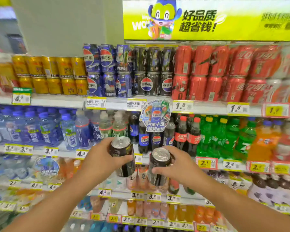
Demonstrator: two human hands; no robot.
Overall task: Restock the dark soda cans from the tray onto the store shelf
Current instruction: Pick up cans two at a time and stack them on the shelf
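Note:
My left hand grips a dark soda can, upright and tilted slightly, in front of the bottle shelves. Just right of it, my right hand holds a second dark soda can, its silver top facing me. Both cans hang in the air below the top shelf. On that shelf stands a block of matching black cans, two high, between blue cans on the left and red cans on the right. The tray is out of view.
Gold cans fill the top shelf's left end. Lower shelves hold blue drink bottles, cola bottles, green bottles and orange bottles. A round promo tag hangs from the shelf edge. A yellow-green sign runs overhead.

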